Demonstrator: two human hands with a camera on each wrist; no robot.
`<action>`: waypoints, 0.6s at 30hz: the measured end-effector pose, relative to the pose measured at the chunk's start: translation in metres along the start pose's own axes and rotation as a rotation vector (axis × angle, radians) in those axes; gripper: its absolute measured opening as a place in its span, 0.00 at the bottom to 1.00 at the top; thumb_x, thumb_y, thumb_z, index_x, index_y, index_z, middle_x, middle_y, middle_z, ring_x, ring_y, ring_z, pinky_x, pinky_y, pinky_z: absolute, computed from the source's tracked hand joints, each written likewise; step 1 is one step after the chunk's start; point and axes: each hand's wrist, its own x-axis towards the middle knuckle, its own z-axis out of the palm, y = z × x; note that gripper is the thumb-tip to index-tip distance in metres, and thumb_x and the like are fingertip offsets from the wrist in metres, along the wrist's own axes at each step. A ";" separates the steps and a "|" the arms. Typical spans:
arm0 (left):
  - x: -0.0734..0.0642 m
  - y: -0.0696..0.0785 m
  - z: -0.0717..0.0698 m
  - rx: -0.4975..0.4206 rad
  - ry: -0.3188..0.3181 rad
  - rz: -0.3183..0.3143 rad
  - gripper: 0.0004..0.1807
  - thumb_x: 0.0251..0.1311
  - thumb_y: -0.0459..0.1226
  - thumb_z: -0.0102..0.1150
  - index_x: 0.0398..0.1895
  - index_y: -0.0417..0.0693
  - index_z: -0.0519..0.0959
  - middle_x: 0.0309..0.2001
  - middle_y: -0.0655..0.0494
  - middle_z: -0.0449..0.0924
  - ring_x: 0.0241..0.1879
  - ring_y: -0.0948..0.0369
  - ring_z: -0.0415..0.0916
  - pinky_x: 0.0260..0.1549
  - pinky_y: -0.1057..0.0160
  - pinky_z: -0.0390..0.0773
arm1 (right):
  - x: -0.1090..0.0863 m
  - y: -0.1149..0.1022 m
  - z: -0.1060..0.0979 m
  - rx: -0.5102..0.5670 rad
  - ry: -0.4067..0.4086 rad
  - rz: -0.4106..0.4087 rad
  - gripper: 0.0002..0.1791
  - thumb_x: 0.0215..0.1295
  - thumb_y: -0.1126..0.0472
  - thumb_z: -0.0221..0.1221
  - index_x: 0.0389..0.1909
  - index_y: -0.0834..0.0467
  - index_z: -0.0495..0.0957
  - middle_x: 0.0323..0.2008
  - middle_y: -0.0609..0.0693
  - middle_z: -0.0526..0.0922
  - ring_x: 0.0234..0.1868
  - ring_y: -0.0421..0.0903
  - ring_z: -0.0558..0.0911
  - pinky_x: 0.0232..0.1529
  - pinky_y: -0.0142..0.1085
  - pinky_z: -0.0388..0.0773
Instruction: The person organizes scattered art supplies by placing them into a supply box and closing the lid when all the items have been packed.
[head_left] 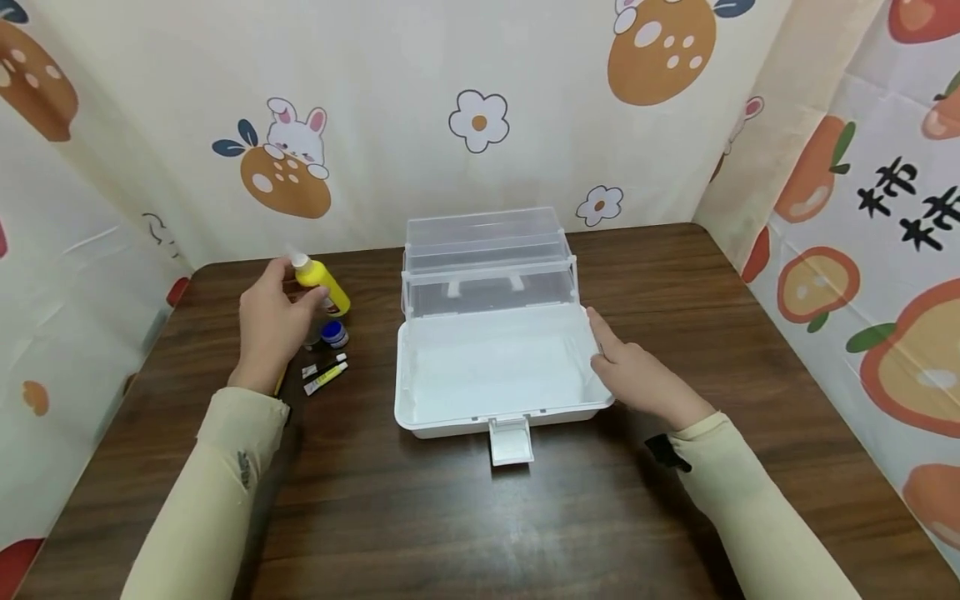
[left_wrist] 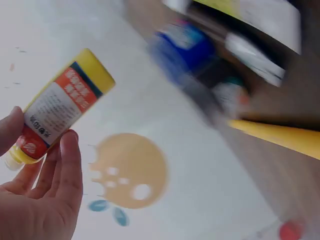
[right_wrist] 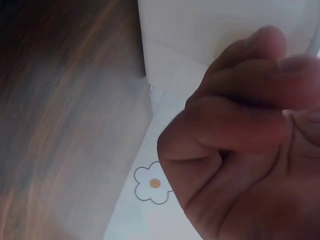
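Observation:
My left hand [head_left: 273, 325] pinches a yellow bottle [head_left: 324, 282] with a white nozzle cap, held tilted at the left back of the table. In the left wrist view its orange and white label faces the camera, the cap end down by the fingers. At the middle stands a white plastic box [head_left: 502, 358], its clear lid [head_left: 487, 242] raised and its front latch [head_left: 511, 442] hanging down. On the box's right edge, my right hand [head_left: 637, 375] grips with the thumb at the rim and curled fingers against the outer wall, as the right wrist view shows.
Beside the left hand sit a small blue-lidded jar [head_left: 334, 335], a yellow paint tube [head_left: 326, 378] and a dark tube [head_left: 322, 367]. A blurred yellow stick [left_wrist: 280, 135] shows in the left wrist view. Patterned cloth [head_left: 480, 167] surrounds the brown table [head_left: 375, 517].

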 end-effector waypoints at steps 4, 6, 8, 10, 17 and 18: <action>-0.012 0.028 -0.003 -0.065 0.005 0.104 0.25 0.64 0.42 0.65 0.60 0.41 0.73 0.53 0.47 0.80 0.50 0.54 0.80 0.49 0.61 0.81 | -0.002 0.003 -0.006 0.136 -0.085 0.045 0.40 0.77 0.57 0.41 0.79 0.45 0.27 0.18 0.57 0.73 0.12 0.48 0.71 0.17 0.42 0.73; -0.018 0.042 -0.004 -0.101 -0.010 0.147 0.25 0.64 0.42 0.65 0.60 0.42 0.73 0.52 0.49 0.80 0.49 0.56 0.80 0.47 0.69 0.80 | -0.002 0.003 -0.007 0.142 -0.091 0.036 0.40 0.77 0.57 0.41 0.79 0.45 0.27 0.18 0.57 0.73 0.12 0.48 0.71 0.18 0.42 0.73; -0.024 0.053 -0.005 -0.141 -0.038 0.180 0.24 0.64 0.41 0.66 0.61 0.43 0.73 0.51 0.51 0.80 0.48 0.58 0.79 0.45 0.75 0.78 | -0.002 0.004 -0.008 0.139 -0.087 0.030 0.40 0.77 0.57 0.41 0.80 0.45 0.28 0.18 0.57 0.74 0.12 0.49 0.71 0.18 0.42 0.73; -0.030 0.062 -0.005 -0.180 -0.071 0.197 0.25 0.64 0.39 0.66 0.62 0.44 0.73 0.52 0.52 0.80 0.48 0.59 0.79 0.44 0.76 0.77 | -0.002 0.005 -0.007 0.131 -0.082 0.030 0.40 0.77 0.57 0.42 0.80 0.45 0.29 0.17 0.57 0.74 0.12 0.49 0.72 0.18 0.43 0.74; -0.053 0.079 -0.005 -0.252 -0.137 0.257 0.26 0.60 0.36 0.69 0.62 0.47 0.74 0.51 0.53 0.81 0.46 0.60 0.80 0.43 0.77 0.78 | 0.001 0.005 -0.006 0.124 -0.085 0.035 0.40 0.77 0.57 0.42 0.80 0.44 0.30 0.16 0.56 0.75 0.13 0.50 0.73 0.18 0.44 0.76; -0.056 0.081 -0.004 -0.258 -0.149 0.274 0.27 0.59 0.35 0.69 0.62 0.47 0.74 0.52 0.53 0.81 0.47 0.60 0.80 0.44 0.76 0.78 | 0.002 0.005 -0.006 0.124 -0.086 0.040 0.40 0.77 0.57 0.42 0.80 0.44 0.29 0.17 0.56 0.75 0.13 0.50 0.73 0.18 0.44 0.76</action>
